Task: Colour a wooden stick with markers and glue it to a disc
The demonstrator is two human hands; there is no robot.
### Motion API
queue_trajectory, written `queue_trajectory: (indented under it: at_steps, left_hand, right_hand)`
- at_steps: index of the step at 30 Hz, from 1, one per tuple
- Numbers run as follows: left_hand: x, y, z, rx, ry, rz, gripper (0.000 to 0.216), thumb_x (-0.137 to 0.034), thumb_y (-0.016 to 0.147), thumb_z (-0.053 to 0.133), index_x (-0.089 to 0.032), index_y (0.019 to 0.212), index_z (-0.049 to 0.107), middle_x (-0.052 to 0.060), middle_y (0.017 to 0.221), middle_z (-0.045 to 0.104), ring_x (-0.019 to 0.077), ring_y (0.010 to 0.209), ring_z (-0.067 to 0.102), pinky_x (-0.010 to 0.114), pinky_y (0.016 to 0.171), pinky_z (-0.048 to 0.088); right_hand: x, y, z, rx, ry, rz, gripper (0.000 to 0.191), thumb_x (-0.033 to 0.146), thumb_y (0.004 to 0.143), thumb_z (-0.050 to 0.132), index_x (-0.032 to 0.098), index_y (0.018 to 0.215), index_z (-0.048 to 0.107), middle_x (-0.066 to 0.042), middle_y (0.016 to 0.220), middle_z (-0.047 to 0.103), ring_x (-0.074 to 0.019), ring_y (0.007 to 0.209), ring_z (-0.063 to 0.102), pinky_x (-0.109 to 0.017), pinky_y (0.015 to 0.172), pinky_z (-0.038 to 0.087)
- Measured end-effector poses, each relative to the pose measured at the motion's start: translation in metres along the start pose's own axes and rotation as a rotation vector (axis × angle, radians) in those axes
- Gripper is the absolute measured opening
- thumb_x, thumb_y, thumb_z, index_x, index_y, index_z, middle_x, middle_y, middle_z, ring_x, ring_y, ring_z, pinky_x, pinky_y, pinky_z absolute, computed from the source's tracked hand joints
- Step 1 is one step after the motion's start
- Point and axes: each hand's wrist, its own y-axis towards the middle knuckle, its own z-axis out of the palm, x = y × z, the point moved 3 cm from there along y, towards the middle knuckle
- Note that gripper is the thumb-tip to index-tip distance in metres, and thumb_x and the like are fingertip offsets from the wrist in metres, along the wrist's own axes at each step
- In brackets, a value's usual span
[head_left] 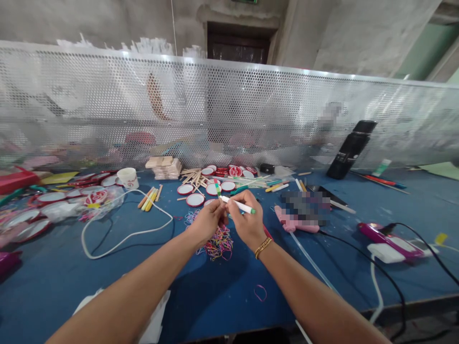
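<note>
My left hand (206, 223) pinches a thin flat stick (217, 188), coloured green and red near its upper end. In my right hand (249, 222) is a white marker (242, 206) with a green end, held like a pen. The marker's far end meets the stick just above my left fingertips; whether it touches cannot be made out. Below both hands lies a heap of coloured rubber bands (218, 246), partly hidden by them. Beyond the hands, red-rimmed white round lids (195, 199) and loose wooden sticks (193, 177) are scattered.
A perforated metal screen (244, 105) closes off the back of the blue table (193, 296). To the left are a paper cup (128, 178), a white cable (125, 237) and more lids. On the right stand a black bottle (349, 153) and a purple power strip (394, 241) with cords.
</note>
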Motion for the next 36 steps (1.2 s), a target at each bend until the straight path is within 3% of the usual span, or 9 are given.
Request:
queue_trajectory:
  at_steps: [5,15,25,36]
  left_hand:
    - [-0.0001,0.0006,-0.0011,-0.010,0.009,-0.007,0.024,-0.035,0.094,0.045,-0.018,0.078,0.052,-0.003,0.057,0.052,0.0091,0.048,0.043,0.021,0.046,0.028]
    - [-0.0010,0.0010,0.0002,-0.007,-0.012,-0.011,0.023,-0.034,0.093,0.046,-0.018,0.077,0.052,-0.004,0.054,0.050,0.0092,0.047,0.042,0.021,0.047,0.029]
    - [-0.0041,-0.0025,-0.0004,-0.010,-0.010,-0.024,0.025,-0.035,0.093,0.046,-0.019,0.075,0.052,-0.003,0.057,0.052,0.0088,0.048,0.042,0.020,0.046,0.027]
    - [-0.0027,0.0001,0.0000,-0.002,-0.035,-0.011,0.024,-0.035,0.093,0.048,-0.019,0.075,0.051,-0.004,0.054,0.050,0.0086,0.046,0.041,0.021,0.045,0.026]
  right_hand:
    - [0.0017,0.0021,-0.0046,-0.062,-0.043,-0.013,0.012,0.029,0.087,0.058,0.022,0.077,0.057,-0.002,0.075,0.064,-0.0190,0.075,0.060,-0.032,0.071,0.045]
    - [0.0010,-0.0001,-0.0002,0.010,0.002,-0.012,0.012,0.030,0.087,0.057,0.022,0.078,0.058,-0.002,0.075,0.065,-0.0198,0.076,0.061,-0.033,0.072,0.046]
    - [0.0025,0.0016,-0.0049,-0.057,-0.025,-0.022,0.012,0.029,0.087,0.058,0.022,0.077,0.056,-0.001,0.074,0.064,-0.0186,0.073,0.060,-0.033,0.070,0.045]
    - [0.0023,-0.0008,-0.0005,0.006,0.002,-0.005,0.012,0.029,0.087,0.057,0.021,0.078,0.058,-0.003,0.076,0.065,-0.0196,0.076,0.061,-0.033,0.072,0.046]
